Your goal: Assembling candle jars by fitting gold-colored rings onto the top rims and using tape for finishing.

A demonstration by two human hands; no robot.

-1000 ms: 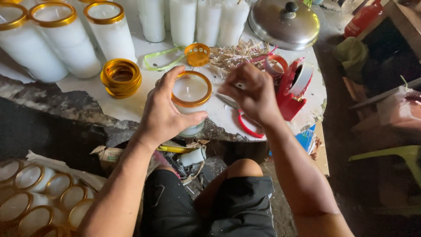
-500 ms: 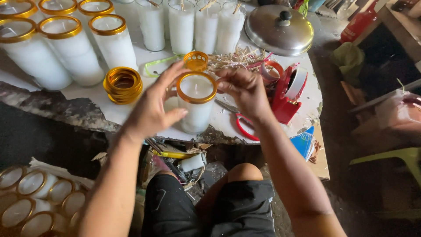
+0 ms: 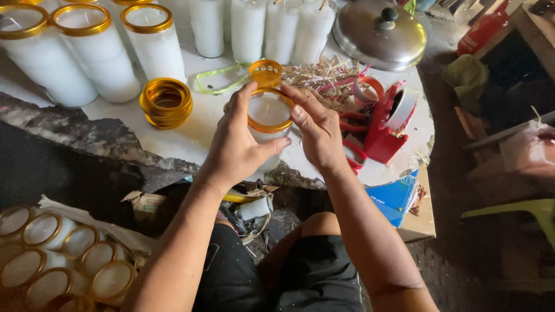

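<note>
My left hand (image 3: 237, 151) grips a glass candle jar (image 3: 268, 115) filled with white wax, a gold ring around its rim. My right hand (image 3: 318, 132) rests on the rim's right side, thumb and fingers pressing the gold ring. The jar is held upright at the front edge of the white table (image 3: 199, 130). Just behind it stands a perforated gold cap (image 3: 265, 73). A stack of gold rings (image 3: 166, 102) sits to the left of my left hand.
Gold-rimmed wax jars (image 3: 87, 55) line the table's back left; plain white candles (image 3: 248, 26) stand behind. A red tape dispenser (image 3: 391, 122), wick scraps (image 3: 324, 75) and a metal lid (image 3: 378, 32) lie right. More finished jars (image 3: 55, 257) fill a box at lower left.
My right hand has come onto the jar's rim from the right. The jar has been drawn slightly nearer to me and my left hand has shifted its grip around it.
</note>
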